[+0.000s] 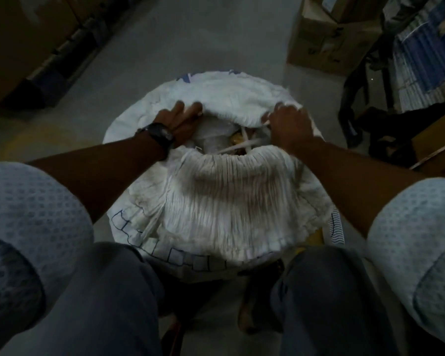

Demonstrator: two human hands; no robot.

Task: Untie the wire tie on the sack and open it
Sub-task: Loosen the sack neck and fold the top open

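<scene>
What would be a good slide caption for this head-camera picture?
Both hands, left hand and right hand, spread the white sack mouth open.

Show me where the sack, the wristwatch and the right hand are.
sack [231,201]: head view, pleated near flap.
wristwatch [159,136]: head view, dark face on the left wrist.
right hand [289,124]: head view, back of the hand.

No text can be read: the white woven plastic sack [216,201] bears only partial, illegible blue outlined letters near its lower edge.
</scene>
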